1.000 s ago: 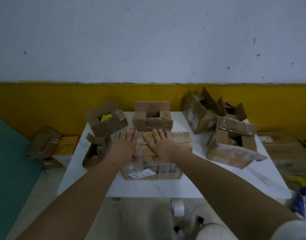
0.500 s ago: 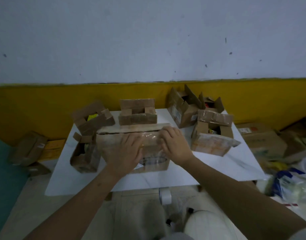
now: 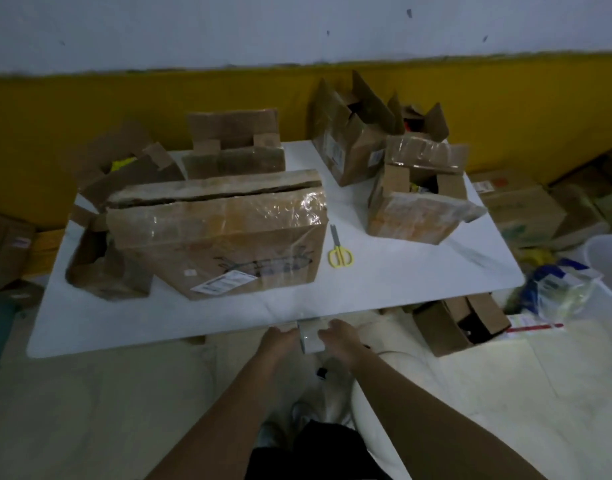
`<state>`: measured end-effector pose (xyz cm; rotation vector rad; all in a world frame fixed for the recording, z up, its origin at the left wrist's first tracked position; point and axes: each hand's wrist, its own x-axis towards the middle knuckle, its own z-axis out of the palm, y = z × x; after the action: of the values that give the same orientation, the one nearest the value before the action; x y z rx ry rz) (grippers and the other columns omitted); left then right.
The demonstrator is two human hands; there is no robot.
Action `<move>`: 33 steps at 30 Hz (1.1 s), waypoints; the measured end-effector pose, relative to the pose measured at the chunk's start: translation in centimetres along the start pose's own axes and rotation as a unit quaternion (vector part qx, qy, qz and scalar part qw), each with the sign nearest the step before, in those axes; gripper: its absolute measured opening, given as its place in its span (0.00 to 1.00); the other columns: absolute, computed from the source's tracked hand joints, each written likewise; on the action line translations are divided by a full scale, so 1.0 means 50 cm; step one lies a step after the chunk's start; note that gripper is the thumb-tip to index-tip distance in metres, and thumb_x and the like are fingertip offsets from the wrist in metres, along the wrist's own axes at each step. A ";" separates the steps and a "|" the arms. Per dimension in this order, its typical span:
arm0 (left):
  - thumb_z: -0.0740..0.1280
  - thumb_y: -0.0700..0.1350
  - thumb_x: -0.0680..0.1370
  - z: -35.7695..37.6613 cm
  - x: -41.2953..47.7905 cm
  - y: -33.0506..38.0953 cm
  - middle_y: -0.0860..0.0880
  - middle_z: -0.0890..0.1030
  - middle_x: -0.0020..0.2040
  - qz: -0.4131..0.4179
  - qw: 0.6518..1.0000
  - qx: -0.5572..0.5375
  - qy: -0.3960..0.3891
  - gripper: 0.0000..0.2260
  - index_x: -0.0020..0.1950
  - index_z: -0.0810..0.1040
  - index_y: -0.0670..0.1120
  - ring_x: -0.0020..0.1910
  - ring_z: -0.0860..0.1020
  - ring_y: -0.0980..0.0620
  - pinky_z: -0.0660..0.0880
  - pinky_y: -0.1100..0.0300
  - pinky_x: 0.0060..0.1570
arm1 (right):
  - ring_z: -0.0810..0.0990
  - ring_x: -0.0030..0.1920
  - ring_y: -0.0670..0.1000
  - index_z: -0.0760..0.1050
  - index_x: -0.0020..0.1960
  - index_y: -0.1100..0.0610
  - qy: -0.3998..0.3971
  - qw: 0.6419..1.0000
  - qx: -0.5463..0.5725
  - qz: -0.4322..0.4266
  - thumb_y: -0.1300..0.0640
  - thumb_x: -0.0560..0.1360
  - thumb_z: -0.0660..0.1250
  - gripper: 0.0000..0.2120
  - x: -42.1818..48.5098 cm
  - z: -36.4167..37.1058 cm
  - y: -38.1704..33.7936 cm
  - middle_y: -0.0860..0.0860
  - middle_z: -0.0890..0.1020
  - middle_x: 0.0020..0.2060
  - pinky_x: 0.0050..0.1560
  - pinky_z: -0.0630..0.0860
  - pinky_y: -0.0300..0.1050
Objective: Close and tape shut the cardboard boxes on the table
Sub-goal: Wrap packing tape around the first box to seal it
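Your left hand [image 3: 279, 341] and right hand [image 3: 339, 338] meet just off the near edge of the table [image 3: 401, 289]. Both have their fingers curled onto the roll of tape [image 3: 310, 338] held between them. The big box [image 3: 221, 244] sits on the table ahead of you, its top flaps folded down with a dark gap along the far seam. Yellow-handled scissors [image 3: 339, 252] lie just right of it.
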<state>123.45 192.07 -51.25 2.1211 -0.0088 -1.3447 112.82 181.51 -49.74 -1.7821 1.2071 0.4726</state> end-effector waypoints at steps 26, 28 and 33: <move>0.62 0.52 0.81 -0.084 -0.303 0.303 0.53 0.80 0.49 0.256 0.951 0.167 -0.038 0.10 0.53 0.80 0.51 0.46 0.78 0.55 0.73 0.62 0.44 | 0.80 0.40 0.51 0.79 0.50 0.64 -0.122 0.876 0.456 -0.099 0.59 0.75 0.71 0.08 -0.121 -0.272 -0.119 0.58 0.81 0.42 0.46 0.80 0.43; 0.62 0.54 0.81 -0.120 -0.359 0.354 0.53 0.80 0.51 0.300 0.933 0.198 -0.027 0.10 0.55 0.80 0.54 0.48 0.79 0.54 0.76 0.58 0.47 | 0.75 0.34 0.47 0.77 0.44 0.59 -0.149 0.847 0.490 -0.143 0.59 0.75 0.72 0.05 -0.159 -0.330 -0.151 0.53 0.76 0.34 0.38 0.78 0.39; 0.63 0.52 0.80 -0.223 -0.448 0.476 0.55 0.82 0.55 0.396 0.878 0.266 0.042 0.10 0.55 0.83 0.54 0.48 0.78 0.59 0.73 0.63 0.46 | 0.79 0.33 0.46 0.80 0.45 0.59 -0.097 0.819 0.517 -0.230 0.56 0.76 0.71 0.06 -0.229 -0.421 -0.267 0.53 0.80 0.33 0.36 0.79 0.36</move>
<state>129.20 185.56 -17.82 2.1872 -1.2013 -0.7830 115.91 171.45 -24.42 -0.9551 0.6133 -0.2742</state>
